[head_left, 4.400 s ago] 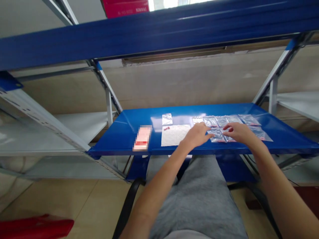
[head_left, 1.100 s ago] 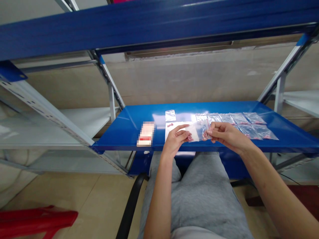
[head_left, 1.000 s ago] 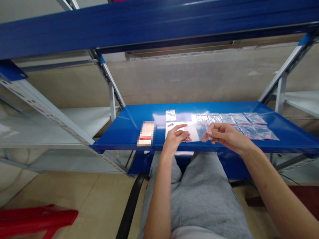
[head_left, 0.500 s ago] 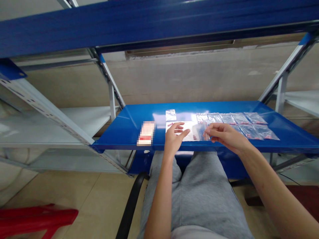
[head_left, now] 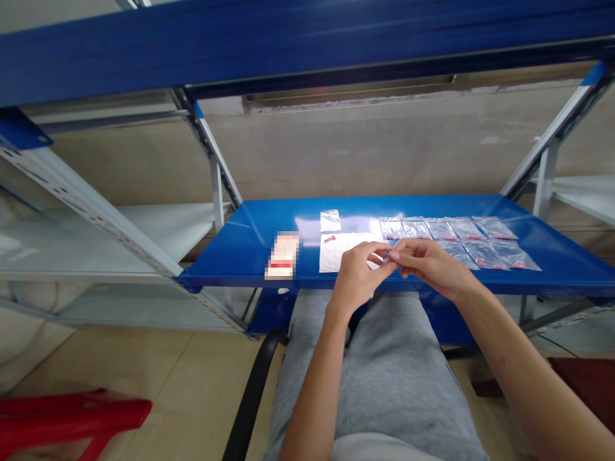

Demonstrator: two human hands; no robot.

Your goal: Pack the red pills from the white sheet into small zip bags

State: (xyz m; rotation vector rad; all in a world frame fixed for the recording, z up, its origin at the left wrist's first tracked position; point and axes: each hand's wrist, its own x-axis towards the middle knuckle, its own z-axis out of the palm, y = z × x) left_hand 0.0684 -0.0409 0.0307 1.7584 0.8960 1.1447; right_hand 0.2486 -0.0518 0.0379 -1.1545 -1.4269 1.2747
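Observation:
My left hand (head_left: 361,272) and my right hand (head_left: 430,264) meet fingertip to fingertip over the front edge of the blue shelf. Both are closed in a pinch on a small clear zip bag (head_left: 393,246), most of it hidden behind the fingers. Beneath and left of them lies a white sheet (head_left: 331,257) with a few small red pieces (head_left: 329,239) near its upper left corner. To the right, clear bags (head_left: 464,228) with small red contents lie in two rows, the nearer row partly covered by my right hand.
A flat clear bag (head_left: 330,220) lies behind the white sheet. At the left is a blurred-out pale item with a red band (head_left: 282,256). The blue shelf (head_left: 230,259) has metal uprights at its sides and a blue beam (head_left: 307,48) overhead.
My left hand has moved right and closed, coming to the bag in my right hand. The bag, plainly visible before, is now mostly covered by fingers.

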